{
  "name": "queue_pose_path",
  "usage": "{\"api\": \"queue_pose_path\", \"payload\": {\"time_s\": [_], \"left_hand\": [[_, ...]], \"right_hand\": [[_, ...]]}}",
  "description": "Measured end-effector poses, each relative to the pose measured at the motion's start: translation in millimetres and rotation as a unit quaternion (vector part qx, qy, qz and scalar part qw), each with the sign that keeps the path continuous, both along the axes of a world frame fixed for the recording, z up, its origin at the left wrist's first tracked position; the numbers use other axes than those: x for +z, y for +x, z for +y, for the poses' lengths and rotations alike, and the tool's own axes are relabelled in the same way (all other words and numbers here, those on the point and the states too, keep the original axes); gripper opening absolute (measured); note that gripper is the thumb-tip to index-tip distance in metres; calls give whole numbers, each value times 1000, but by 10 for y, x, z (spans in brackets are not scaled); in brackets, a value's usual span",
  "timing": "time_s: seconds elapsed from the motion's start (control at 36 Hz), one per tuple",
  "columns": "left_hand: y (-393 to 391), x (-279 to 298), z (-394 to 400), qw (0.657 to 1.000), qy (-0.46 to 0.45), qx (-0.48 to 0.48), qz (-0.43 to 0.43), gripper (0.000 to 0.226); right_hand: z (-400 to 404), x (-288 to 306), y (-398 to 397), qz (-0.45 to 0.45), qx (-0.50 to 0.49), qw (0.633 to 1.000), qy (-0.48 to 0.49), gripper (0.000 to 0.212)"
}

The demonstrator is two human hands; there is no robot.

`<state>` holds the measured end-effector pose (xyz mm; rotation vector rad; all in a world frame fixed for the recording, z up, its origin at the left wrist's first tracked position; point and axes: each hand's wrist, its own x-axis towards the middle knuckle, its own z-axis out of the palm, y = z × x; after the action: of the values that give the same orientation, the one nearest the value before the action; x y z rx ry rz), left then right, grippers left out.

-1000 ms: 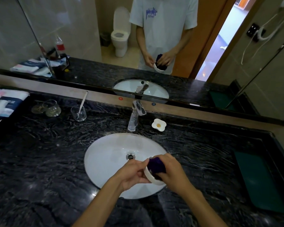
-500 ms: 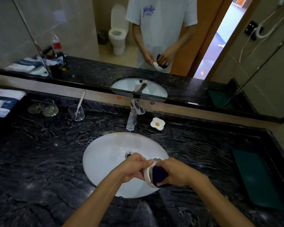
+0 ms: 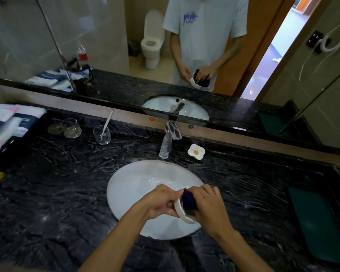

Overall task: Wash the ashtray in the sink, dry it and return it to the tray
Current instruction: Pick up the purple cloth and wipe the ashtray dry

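White ceramic showed at the lower centre of the frame, where we held the ashtray (image 3: pixel 182 210) tipped on its edge above the near side of the sink (image 3: pixel 137 185). Our left hand (image 3: pixel 160 202) gripped it from the left, fingers curled round its rim and the thumb lying across the top. Our right hand (image 3: pixel 208 206) closed its fingers on a dark purple cloth (image 3: pixel 188 200) and pressed it into the hollow of the ashtray, so that only the pale rim and a strip of the inner wall stayed visible. The oval basin sat sunk in a black veined marble counter (image 3: pixel 57 193), and we could not see its drain behind our hands. Above the basin stood a chrome tap (image 3: pixel 168 140), and just right of it lay a small white flower-shaped dish (image 3: pixel 196 151) with an orange spot at its middle. Toward the upper left of the frame stood a glass tumbler (image 3: pixel 102 135) with a white toothbrush (image 3: pixel 107 122) leaning in it, and left of that a rounder glass (image 3: pixel 71 128) near folded white and blue towels (image 3: pixel 10 122). At the right edge of the frame a dark green tray (image 3: pixel 318 222) lay flat on the counter, well apart from our hands. A wide mirror (image 3: pixel 106 46) filled the top of the frame and gave back the same grip on ashtray and cloth.
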<state>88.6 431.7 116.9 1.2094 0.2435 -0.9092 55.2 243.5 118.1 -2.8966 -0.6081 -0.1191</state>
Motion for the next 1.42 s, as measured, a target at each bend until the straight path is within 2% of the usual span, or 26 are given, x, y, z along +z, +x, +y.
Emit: {"api": "queue_pose_path", "payload": {"time_s": [0.08, 0.17, 0.22, 0.33, 0.47, 0.56, 0.61, 0.69, 0.78, 0.89, 0.97, 1.03, 1.08, 1.14, 1.19, 1.22, 1.28, 1.33, 1.42], "left_hand": [[-30, -35, 22, 1000, -16, 5, 12, 40], [-57, -86, 47, 999, -32, 12, 23, 38], [-65, -125, 65, 998, -40, 22, 31, 39], [-80, -140, 61, 999, -20, 17, 27, 38], [-94, -84, -11, 1000, 6, -10, -3, 34], [-68, -59, -44, 999, 26, -26, -27, 38], [-46, -39, -54, 997, 42, -34, -47, 38], [-14, -19, -69, 995, 63, -31, -68, 32], [10, -14, -81, 993, 80, -23, -89, 33], [-3, -49, -86, 993, 78, 1, -86, 30], [-64, -114, -103, 995, 69, 14, -68, 33], [-117, -163, -124, 996, 64, 27, -50, 34], [-160, -202, -152, 997, 60, 47, -34, 38], [-192, -224, -173, 996, 58, 54, -29, 38], [-207, -237, -186, 996, 57, 59, -28, 38], [-212, -239, -192, 996, 55, 63, -25, 38], [-218, -240, -202, 997, 47, 66, -19, 38], [-215, -229, -212, 997, 41, 60, -18, 32], [-197, -187, -212, 998, 31, 48, -16, 32]], "right_hand": [[24, 42, -14, 96, -27, 985, 143, 52], [42, 70, -52, 173, -39, 945, 273, 49], [16, 78, -58, 224, -59, 917, 325, 47], [-74, 145, -8, 318, -61, 895, 306, 34], [-174, 315, 129, 363, 4, 910, 201, 33], [-186, 401, 193, 354, 52, 926, 116, 41], [-169, 445, 210, 318, 93, 942, 52, 44], [-133, 484, 202, 255, 141, 955, -58, 31], [-120, 414, 180, 226, 141, 958, -107, 27], [-108, 291, 120, 223, 87, 969, -62, 26], [-94, 194, 24, 263, -8, 963, 54, 37], [-49, 124, -67, 279, -95, 941, 168, 41], [10, 50, -149, 275, -185, 900, 283, 38], [51, 14, -213, 271, -238, 867, 345, 34], [62, -4, -259, 281, -236, 862, 351, 39], [66, -5, -275, 288, -225, 868, 337, 48], [76, -25, -292, 267, -194, 909, 254, 66], [94, -55, -304, 209, -157, 952, 161, 65], [57, -80, -285, 172, -114, 968, 142, 54]]}}
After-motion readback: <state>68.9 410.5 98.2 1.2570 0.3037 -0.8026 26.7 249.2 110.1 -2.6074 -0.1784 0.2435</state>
